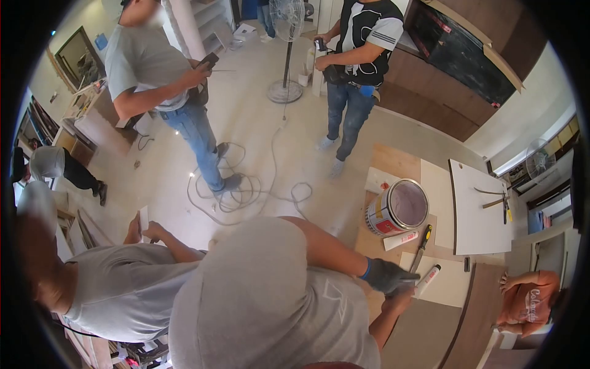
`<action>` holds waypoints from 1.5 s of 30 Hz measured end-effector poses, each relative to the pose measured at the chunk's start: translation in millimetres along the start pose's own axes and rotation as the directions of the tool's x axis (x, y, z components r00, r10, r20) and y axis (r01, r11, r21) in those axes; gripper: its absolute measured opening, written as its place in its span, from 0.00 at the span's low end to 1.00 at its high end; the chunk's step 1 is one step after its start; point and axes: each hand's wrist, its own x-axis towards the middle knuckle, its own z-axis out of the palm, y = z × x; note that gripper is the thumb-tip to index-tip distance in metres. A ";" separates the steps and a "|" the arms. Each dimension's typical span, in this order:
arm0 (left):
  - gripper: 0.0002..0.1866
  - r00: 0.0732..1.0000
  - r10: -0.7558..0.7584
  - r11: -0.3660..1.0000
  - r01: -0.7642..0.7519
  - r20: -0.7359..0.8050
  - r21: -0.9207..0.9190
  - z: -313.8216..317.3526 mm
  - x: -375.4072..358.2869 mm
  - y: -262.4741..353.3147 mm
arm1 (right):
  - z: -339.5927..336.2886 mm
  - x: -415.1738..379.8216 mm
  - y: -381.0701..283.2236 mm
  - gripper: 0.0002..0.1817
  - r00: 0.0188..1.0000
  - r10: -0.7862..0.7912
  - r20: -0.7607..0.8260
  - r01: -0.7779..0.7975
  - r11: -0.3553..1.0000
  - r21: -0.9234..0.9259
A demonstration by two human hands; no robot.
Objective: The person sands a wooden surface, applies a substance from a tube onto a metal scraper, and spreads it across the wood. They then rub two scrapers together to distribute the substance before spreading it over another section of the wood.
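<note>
Below me at the right, my left hand wears a dark grey glove with a blue cuff. Its fingers are closed around something I cannot make out. Just under it, my bare right hand is closed too, close against the glove; what it holds is hidden. Beside both hands lies a white tube with a dark cap. A long-bladed tool with a yellow and black handle points its blade toward the glove. Further off, another white tube lies by a large open tin of pale pinkish-grey material.
A white panel carries a hammer and other hand tools. At right, a person in orange touches a brown board. Several other people stand around. A cable coils on the floor near a standing fan.
</note>
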 end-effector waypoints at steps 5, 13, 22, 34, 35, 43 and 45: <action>0.35 0.998 -0.003 0.965 -0.015 0.067 0.263 -13.0 -9.3 37.0 | -11.2 4.2 -4.5 0.40 0.972 -0.109 0.207 0.106 0.994 0.024; 0.30 0.982 0.120 0.941 -0.067 -0.144 0.333 -45.0 -3.5 33.7 | -48.9 36.8 -24.8 0.36 0.950 -0.177 0.258 0.102 0.955 0.280; 0.30 0.835 0.513 0.614 -0.520 0.201 0.594 2.2 -6.2 77.7 | 8.9 -10.9 -41.2 0.23 0.811 0.107 0.575 -0.487 0.669 0.561; 0.19 0.992 0.125 0.743 -0.084 -0.014 0.664 -47.9 34.1 13.9 | -23.6 34.8 44.3 0.19 0.431 -0.050 0.901 -0.625 0.704 0.338; 0.18 0.994 0.109 0.807 -0.074 -0.025 0.586 -56.5 36.2 -3.4 | -29.2 28.8 37.9 0.17 0.509 -0.007 0.861 -0.572 0.745 0.344; 0.14 0.942 -0.313 0.916 0.334 -0.124 0.224 -72.5 18.5 12.5 | -56.5 -1.3 18.4 0.17 0.932 -0.360 -0.047 0.297 0.830 -0.471; 0.14 0.992 0.111 0.809 -0.120 0.051 0.576 -57.5 24.4 -53.8 | -44.4 -21.2 10.4 0.19 0.830 -0.547 0.114 0.483 0.601 -0.637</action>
